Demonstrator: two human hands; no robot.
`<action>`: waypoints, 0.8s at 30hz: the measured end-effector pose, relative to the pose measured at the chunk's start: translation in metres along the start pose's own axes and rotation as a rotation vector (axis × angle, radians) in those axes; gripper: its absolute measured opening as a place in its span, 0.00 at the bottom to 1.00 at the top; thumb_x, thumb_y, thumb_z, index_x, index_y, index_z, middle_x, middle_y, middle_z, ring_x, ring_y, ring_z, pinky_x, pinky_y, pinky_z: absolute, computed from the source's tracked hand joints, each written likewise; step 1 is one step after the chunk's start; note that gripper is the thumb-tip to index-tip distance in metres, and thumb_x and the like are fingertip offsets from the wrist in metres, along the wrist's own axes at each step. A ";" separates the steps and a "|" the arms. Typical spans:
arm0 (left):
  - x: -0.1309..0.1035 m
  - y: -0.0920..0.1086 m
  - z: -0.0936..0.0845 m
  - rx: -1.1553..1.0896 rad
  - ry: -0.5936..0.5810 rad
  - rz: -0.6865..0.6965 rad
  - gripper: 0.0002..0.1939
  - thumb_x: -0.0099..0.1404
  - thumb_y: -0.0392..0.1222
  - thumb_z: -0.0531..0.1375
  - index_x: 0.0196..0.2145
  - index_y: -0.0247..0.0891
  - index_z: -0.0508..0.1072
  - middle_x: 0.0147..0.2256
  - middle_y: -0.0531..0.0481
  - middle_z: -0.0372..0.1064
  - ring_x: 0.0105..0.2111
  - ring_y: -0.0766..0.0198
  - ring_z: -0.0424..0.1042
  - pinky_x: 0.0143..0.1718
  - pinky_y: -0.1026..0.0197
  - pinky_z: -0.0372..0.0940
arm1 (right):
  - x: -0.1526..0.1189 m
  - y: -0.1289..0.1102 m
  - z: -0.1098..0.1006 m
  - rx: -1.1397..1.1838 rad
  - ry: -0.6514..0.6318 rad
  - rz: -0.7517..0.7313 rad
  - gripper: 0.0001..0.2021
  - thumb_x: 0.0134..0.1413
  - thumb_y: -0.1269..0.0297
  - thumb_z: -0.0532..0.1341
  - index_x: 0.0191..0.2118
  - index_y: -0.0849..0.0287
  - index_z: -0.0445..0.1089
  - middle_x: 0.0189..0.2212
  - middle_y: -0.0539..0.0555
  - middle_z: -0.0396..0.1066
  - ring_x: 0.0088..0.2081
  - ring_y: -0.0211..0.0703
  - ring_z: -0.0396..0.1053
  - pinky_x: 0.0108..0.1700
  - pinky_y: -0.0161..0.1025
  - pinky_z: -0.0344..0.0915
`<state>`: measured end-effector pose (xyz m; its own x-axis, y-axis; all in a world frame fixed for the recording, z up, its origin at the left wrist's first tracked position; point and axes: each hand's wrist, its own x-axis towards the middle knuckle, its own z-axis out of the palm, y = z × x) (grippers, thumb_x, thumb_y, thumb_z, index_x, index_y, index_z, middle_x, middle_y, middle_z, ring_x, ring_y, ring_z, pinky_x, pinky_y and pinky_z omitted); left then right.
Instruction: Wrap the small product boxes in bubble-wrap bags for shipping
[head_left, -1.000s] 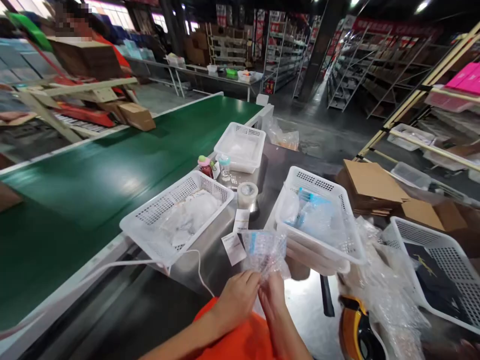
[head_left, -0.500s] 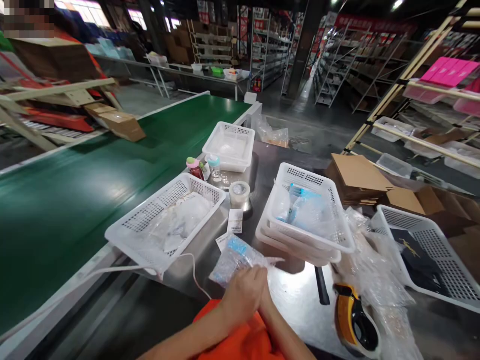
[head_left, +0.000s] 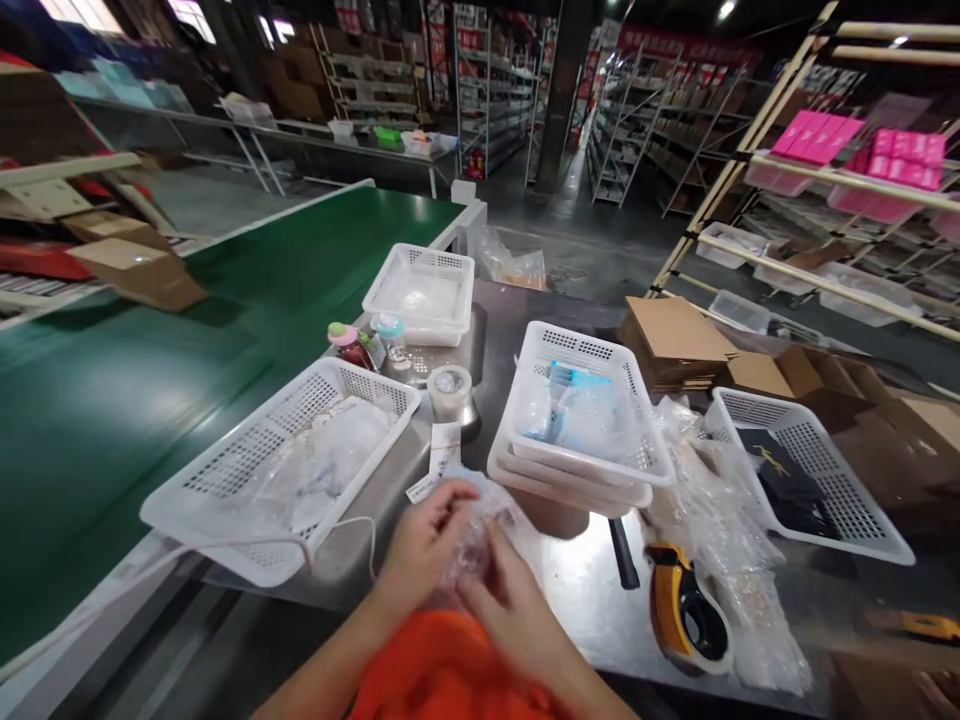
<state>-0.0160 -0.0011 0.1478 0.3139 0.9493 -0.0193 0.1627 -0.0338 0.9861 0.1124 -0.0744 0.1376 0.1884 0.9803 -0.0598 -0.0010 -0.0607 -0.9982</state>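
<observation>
Both hands grasping: left hand (head_left: 420, 545) and right hand (head_left: 514, 585) pinch a bubble-wrap packet (head_left: 487, 497) between them, near edge of tabletop (head_left: 577, 600), fingers bent. Contents hidden. Wrap gathered around, loose part at right; whether it's closed, can't tell. Near right: yellow-black tape dispenser (head_left: 664, 605), unheld, black handle (head_left: 622, 553) to its left, loose bubble wrap (head_left: 712, 510) beyond. Paper slips (head_left: 444, 448) just past the packet, off it as far as visible. Left, white basket (head_left: 210, 465) with clear-wrapped items; right, stacked white baskets (head_left: 570, 487), top one holding blue-and-clear packets. Farther: tape roll (head_left: 450, 397), pink-lidded jar (head_left: 352, 350), blue-lidded jar (head_left: 390, 340), far basket (head_left: 431, 331). Green conveyor belt (head_left: 300, 270) left, flat cardboard stack (head_left: 679, 335) right.
</observation>
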 end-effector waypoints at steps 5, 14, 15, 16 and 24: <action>0.014 0.016 -0.013 -0.340 0.165 -0.126 0.10 0.60 0.47 0.58 0.36 0.38 0.66 0.20 0.61 0.57 0.17 0.72 0.57 0.17 0.69 0.55 | -0.018 -0.055 -0.053 -0.047 0.275 -0.665 0.16 0.59 0.69 0.57 0.50 0.48 0.73 0.44 0.54 0.76 0.42 0.45 0.74 0.42 0.42 0.71; 0.024 0.034 0.024 -0.232 -0.075 -0.013 0.10 0.67 0.46 0.52 0.39 0.38 0.68 0.23 0.57 0.58 0.21 0.70 0.59 0.23 0.66 0.58 | 0.031 -0.008 -0.039 0.271 -0.118 0.102 0.42 0.29 0.43 0.73 0.54 0.54 0.66 0.50 0.59 0.72 0.50 0.56 0.70 0.53 0.51 0.66; 0.026 0.035 0.027 -0.196 -0.104 0.006 0.11 0.67 0.46 0.51 0.40 0.37 0.68 0.25 0.56 0.60 0.22 0.69 0.60 0.24 0.66 0.59 | 0.031 -0.009 -0.033 0.204 -0.091 0.080 0.36 0.34 0.47 0.73 0.51 0.55 0.68 0.47 0.58 0.74 0.48 0.54 0.72 0.50 0.49 0.68; 0.027 0.036 0.029 -0.168 -0.115 0.031 0.13 0.68 0.46 0.51 0.42 0.37 0.68 0.27 0.54 0.63 0.24 0.68 0.62 0.26 0.65 0.60 | 0.031 -0.011 -0.029 0.123 -0.051 0.055 0.27 0.40 0.51 0.71 0.47 0.56 0.71 0.42 0.56 0.75 0.43 0.51 0.73 0.46 0.46 0.70; 0.024 0.020 -0.002 -0.176 0.123 0.080 0.19 0.66 0.50 0.55 0.51 0.39 0.66 0.47 0.44 0.69 0.44 0.61 0.69 0.48 0.59 0.64 | 0.072 -0.078 -0.074 -0.221 0.326 -0.170 0.13 0.48 0.54 0.65 0.31 0.59 0.70 0.24 0.49 0.71 0.26 0.40 0.67 0.29 0.35 0.64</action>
<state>-0.0073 0.0215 0.1675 0.2014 0.9770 0.0693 -0.0272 -0.0651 0.9975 0.1987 -0.0130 0.2121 0.4683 0.8712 0.1472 0.2609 0.0228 -0.9651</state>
